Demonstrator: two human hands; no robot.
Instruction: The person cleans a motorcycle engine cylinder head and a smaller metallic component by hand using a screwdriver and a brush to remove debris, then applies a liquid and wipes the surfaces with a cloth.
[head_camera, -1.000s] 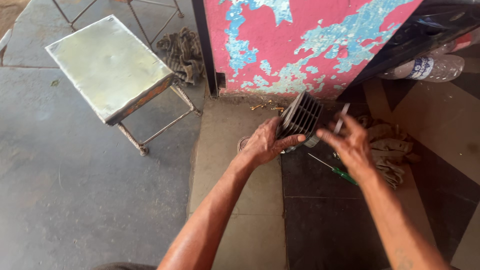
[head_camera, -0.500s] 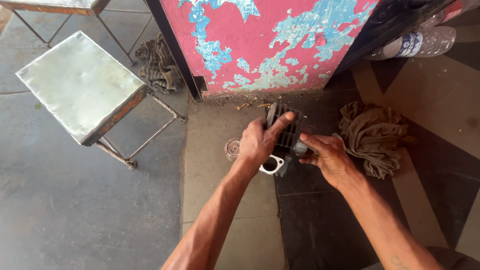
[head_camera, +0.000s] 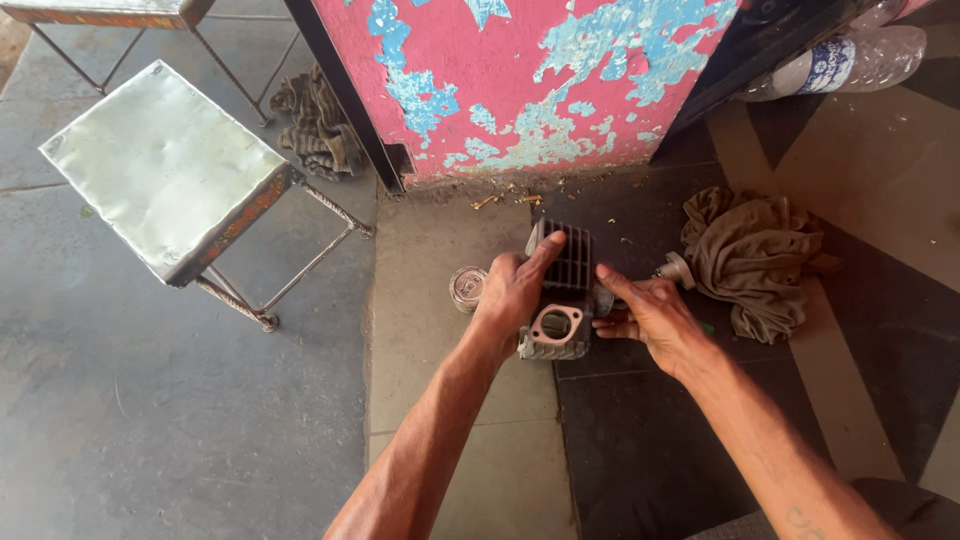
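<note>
A finned grey metal engine cylinder (head_camera: 558, 295) lies on its side on the floor, straddling the seam between the pale concrete slab to the left and the dark tiles to the right, just near of the peeling pink-and-blue wall. Its dark cooling fins face up and run toward the far end, while the near end shows a flat flange with a round bore ringed by a pinkish gasket. The casting looks dull, worn and grimy.

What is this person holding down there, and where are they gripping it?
A finned metal engine cylinder on the floor. The left hand grips its top and left side; the right hand touches its right side.
</note>
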